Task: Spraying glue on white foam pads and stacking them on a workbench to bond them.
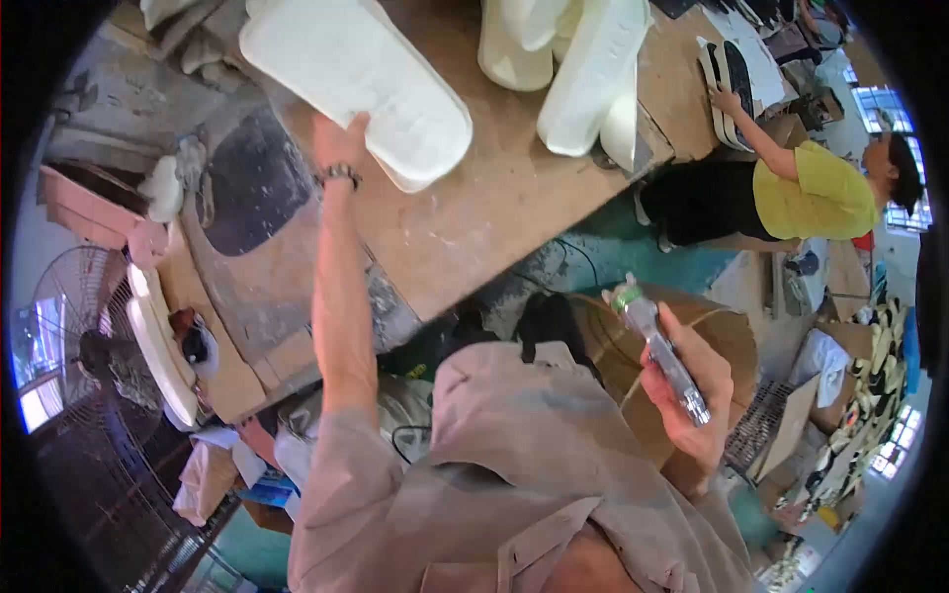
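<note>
My left hand [341, 143], with a bracelet at the wrist, grips the near left edge of a white slab [371, 84] shaped like a thick shoe sole. Its thumb lies on top, and the other fingers are partly hidden. The slab lies on the brown worktable [435, 247] and covers a similar piece beneath. Held up in front of my body, my right hand [692, 385] is closed around a slim grey metallic hand tool [664, 354] with a green collar. The tool's pale tip points up and left, away from the table; its exact kind is unclear.
More white sole-shaped pieces [593, 79] are heaped at the table's far side. A dark mat [252, 183] lies left of my forearm. A large fan [94, 346] stands at far left. A brown drum-like container [633, 366] is below the tool. At right, a person in yellow [816, 188] handles soles.
</note>
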A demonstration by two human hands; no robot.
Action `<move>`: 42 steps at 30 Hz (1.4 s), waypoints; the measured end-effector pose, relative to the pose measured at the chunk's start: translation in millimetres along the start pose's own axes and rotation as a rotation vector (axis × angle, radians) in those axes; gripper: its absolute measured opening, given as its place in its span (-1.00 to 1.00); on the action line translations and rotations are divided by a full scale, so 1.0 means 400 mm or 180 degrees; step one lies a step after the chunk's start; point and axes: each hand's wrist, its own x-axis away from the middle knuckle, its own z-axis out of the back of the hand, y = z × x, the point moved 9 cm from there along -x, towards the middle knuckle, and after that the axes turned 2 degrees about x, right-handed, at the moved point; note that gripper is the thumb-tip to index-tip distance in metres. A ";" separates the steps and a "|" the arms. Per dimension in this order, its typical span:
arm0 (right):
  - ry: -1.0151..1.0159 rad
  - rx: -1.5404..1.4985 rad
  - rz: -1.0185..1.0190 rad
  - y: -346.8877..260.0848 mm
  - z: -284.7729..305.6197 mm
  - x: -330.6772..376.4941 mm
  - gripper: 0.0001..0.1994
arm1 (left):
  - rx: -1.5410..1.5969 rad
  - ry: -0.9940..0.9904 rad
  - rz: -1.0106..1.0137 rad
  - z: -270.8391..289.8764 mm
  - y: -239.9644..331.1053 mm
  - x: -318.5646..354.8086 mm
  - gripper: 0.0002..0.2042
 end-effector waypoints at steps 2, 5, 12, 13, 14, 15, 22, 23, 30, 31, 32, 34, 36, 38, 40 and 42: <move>-0.0118 0.0003 -0.0043 0.024 -0.031 0.006 -0.35 | 0.0255 -0.0221 -0.0060 -0.008 -0.055 0.010 -0.41; 0.0089 -0.0218 -0.0277 0.097 -0.070 0.016 -0.36 | 0.0400 -0.0251 0.0216 -0.082 -0.035 0.124 -0.36; -0.0126 0.0493 -0.0193 0.377 -0.283 -0.141 -0.44 | 0.1525 -0.0316 0.0339 -0.065 -0.121 0.310 -0.27; -0.0214 0.0713 -0.0242 0.447 -0.308 -0.178 -0.44 | 0.1795 -0.0275 0.0479 -0.065 -0.095 0.331 -0.29; -0.0393 0.0805 -0.0484 0.534 -0.339 -0.204 -0.41 | 0.2051 -0.0258 0.0609 -0.062 -0.069 0.350 -0.30; -0.0498 0.1041 -0.0653 0.574 -0.363 -0.231 -0.45 | 0.2025 -0.0193 0.0601 -0.043 -0.048 0.364 -0.30; -0.0903 0.1377 -0.0920 0.837 -0.519 -0.329 -0.64 | 0.2434 0.0284 0.1341 0.106 0.053 0.380 -0.41; -0.0956 0.1362 -0.0867 0.844 -0.522 -0.335 -0.61 | 0.2625 0.0257 0.1517 0.125 0.089 0.370 -0.43; -0.1283 0.1400 -0.1379 0.884 -0.499 -0.337 -0.66 | 0.3470 0.0220 0.0924 0.193 0.421 0.223 -0.60; -0.1414 0.1383 -0.1397 0.886 -0.499 -0.336 -0.66 | 0.3570 0.0296 0.0750 0.200 0.465 0.181 -0.62; -0.1338 0.1313 -0.1409 0.884 -0.488 -0.334 -0.66 | 0.3674 0.0381 0.0582 0.209 0.521 0.147 -0.63; -0.1251 0.1354 -0.1234 0.880 -0.478 -0.324 -0.68 | 0.3775 0.0337 0.0413 0.201 0.655 0.057 -0.64; -0.1259 0.1308 -0.1338 0.866 -0.469 -0.326 -0.69 | 0.4025 0.0407 0.0018 0.226 0.755 -0.060 -0.58; -0.1399 0.1356 -0.1433 0.866 -0.468 -0.319 -0.68 | 0.4211 -0.0060 -0.0561 0.244 0.881 -0.272 -0.52; -0.1275 0.1311 -0.1711 0.917 -0.480 -0.297 -0.68 | 0.4258 -0.0649 -0.0387 0.189 0.980 -0.668 -0.47; -0.1246 0.1227 -0.1308 0.884 -0.505 -0.343 -0.67 | 0.2743 0.0402 -0.0328 0.443 1.149 -0.922 -0.21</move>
